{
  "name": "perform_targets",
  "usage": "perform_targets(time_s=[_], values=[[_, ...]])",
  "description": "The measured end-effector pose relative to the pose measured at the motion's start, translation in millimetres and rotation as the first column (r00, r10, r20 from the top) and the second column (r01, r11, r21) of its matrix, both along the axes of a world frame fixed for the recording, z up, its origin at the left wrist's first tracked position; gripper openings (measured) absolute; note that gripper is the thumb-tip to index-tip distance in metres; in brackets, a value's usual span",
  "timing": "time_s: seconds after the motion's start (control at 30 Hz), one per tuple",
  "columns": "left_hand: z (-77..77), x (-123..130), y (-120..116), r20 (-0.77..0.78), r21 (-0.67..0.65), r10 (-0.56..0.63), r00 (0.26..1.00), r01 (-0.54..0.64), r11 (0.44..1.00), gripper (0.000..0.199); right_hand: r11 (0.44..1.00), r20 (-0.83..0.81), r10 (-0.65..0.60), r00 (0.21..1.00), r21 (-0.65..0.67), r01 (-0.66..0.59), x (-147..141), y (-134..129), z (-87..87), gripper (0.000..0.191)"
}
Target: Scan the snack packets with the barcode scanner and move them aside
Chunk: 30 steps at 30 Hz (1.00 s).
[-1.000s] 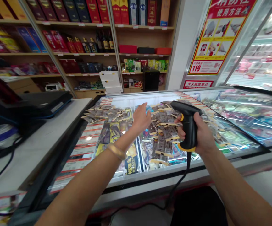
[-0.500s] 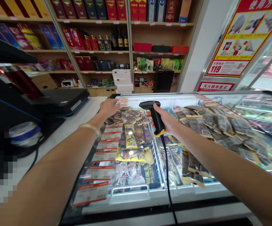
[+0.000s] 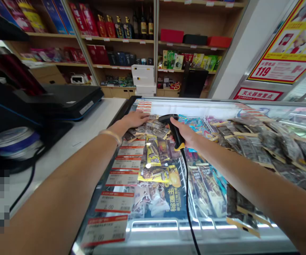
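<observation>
1. left hand (image 3: 135, 119): palm down, fingers extended and only slightly bent, at the left side of a small packet group (image 3: 156, 130); hand mostly open. whether it grips a packet cannot be told. a bangle (image 3: 112, 134) sits on this wrist.
2. right hand (image 3: 184, 132): closed around the grip of a black and yellow scanner (image 3: 178, 137), thumb up near its head. the head points toward the left hand, above the right part of the small packet group.
3. cable (image 3: 187, 191): black, drops from the base of the grip toward the near edge of the view.
4. packets: clear, dark contents, tan strips along the edges. the small packet group lies on the glass top (image 3: 139, 244) of a freezer, near its far left corner. a larger packet pile (image 3: 250, 147) spreads over the right side; a few near packets (image 3: 243, 210) lie partly beneath the right forearm.
5. price labels (image 3: 115, 202): white with red bands, in a column along the left side of the glass.
6. under glass: yellow wrappers (image 3: 153, 151) and other wrapped goods in wire baskets (image 3: 155, 222).
7. left of freezer: white surface (image 3: 89, 136) bearing a black device with a flat platform (image 3: 70, 101).
8. background: wooden shelves (image 3: 192, 17) with bottles and boxes; red and yellow poster (image 3: 277, 72) at right.
</observation>
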<state>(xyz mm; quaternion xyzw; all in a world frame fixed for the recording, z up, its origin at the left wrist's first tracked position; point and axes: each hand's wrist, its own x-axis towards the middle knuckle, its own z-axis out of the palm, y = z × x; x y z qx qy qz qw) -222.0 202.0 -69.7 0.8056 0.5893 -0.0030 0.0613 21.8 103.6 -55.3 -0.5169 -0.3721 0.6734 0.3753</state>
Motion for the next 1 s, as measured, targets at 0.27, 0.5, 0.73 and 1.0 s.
perform_targets(time_s=[0.27,0.5,0.73,1.0], values=[[4.6,5,-73,0.009,0.034,-0.056,0.998,0.056,0.998,0.062,0.997,-0.043,0.044,0.998,-0.065,-0.047,10,-48,-0.1,0.045],[12.8,13,-123,0.066,0.063,-0.029,0.997,0.024,0.998,0.055,0.993,-0.099,0.014,0.995,-0.116,-0.025,18,-112,8.1,0.045],[29.1,34,-143,0.331,0.083,-0.017,0.944,-0.011,0.996,0.030,0.997,-0.129,0.007,0.992,-0.080,-0.017,39,-140,9.3,0.055],[36.9,80,-164,0.986,-0.131,0.089,-0.139,-0.334,0.934,0.036,0.997,-0.241,0.003,0.971,0.075,0.016,78,-154,12.5,0.057]])
